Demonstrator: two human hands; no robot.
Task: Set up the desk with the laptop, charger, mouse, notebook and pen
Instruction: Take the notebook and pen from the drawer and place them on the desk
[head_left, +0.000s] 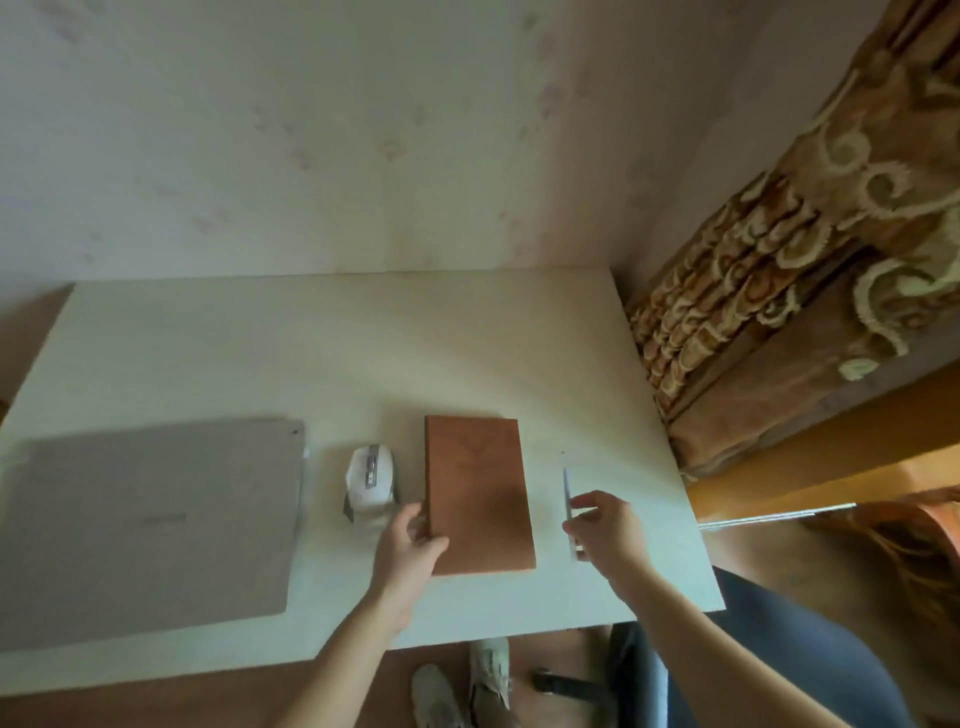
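The right hand pinches the pen; the left hand grips the notebook. Laptop shut, mouse placed, no charger visible on the desk.

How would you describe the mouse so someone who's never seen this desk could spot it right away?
On the white desk, look between the closed grey laptop on the left and the brown notebook. The mouse lies in that gap, just beyond the left hand. It is the only small, rounded white thing there, with a grey strip down its middle.
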